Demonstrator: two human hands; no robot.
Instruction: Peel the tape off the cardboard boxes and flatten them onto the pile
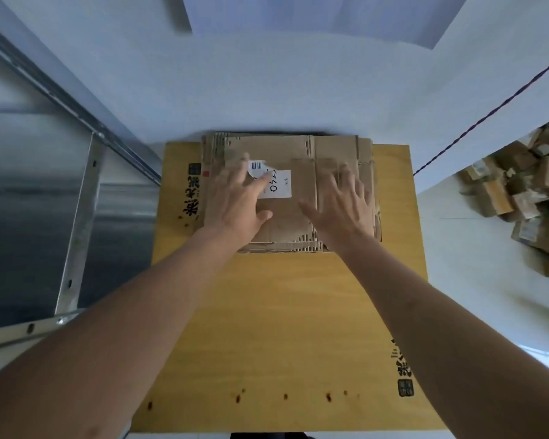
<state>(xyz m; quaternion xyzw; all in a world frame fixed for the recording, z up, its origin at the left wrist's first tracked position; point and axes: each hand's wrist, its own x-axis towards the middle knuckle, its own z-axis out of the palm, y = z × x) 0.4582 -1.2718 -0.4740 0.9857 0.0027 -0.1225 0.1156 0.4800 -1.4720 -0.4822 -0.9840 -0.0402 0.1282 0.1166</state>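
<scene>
We press both hands, left [235, 201] and right [339, 204], fingers spread flat, on the top box [292, 217] of the pile [366, 153] at upper centre of the table [282, 312]; unflattened boxes [520, 198] heaped at right.

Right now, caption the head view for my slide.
Both hands, left and right, press flat on the pile of flattened cardboard on a wooden table.

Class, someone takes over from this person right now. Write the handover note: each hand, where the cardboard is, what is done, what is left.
Left hand: open, flat on the top flattened box, fingertips at its white label.
Right hand: open, pressing the same box.
The pile sits at the far end of the yellow board.
Done: this box is flat on the pile.
Left: unflattened boxes heaped on the floor to the right.
</scene>
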